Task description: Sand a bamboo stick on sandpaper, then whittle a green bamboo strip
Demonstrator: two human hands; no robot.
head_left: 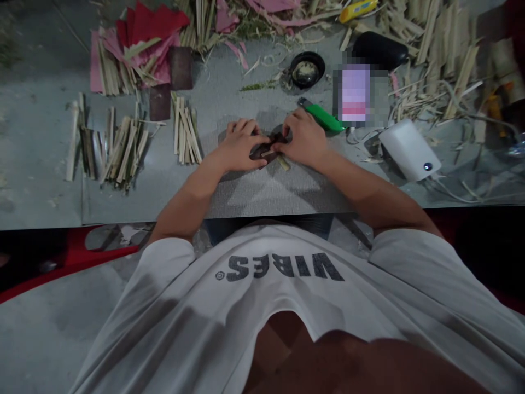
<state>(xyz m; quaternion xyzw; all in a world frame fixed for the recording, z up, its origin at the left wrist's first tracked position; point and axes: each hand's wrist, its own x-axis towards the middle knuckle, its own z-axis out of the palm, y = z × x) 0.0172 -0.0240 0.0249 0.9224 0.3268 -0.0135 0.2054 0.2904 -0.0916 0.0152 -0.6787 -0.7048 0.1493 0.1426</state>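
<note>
Hands: 2, left hand (pixel 240 143) and right hand (pixel 301 137). Dark piece (pixel 264 152) gripped in both: 1. Green utility knife (pixel 324 117): 1. Black round dish (pixel 307 69): 1. White box (pixel 410 150): 1. Black case (pixel 379 50): 1. Yellow tool (pixel 358 9): 1. Dark brown blocks (pixel 181 68): 2. Sorted bamboo strip heaps (pixel 110 145) on table (pixel 254 191): 2; strips uncountable. Red and pink paper sheets (pixel 143 33): several, overlapping.

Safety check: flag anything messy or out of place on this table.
Bamboo strips lie strewn in a tangle far right, unlike the neat bundles left. A green utility knife lies beside the right hand, gripping a dark piece.
</note>
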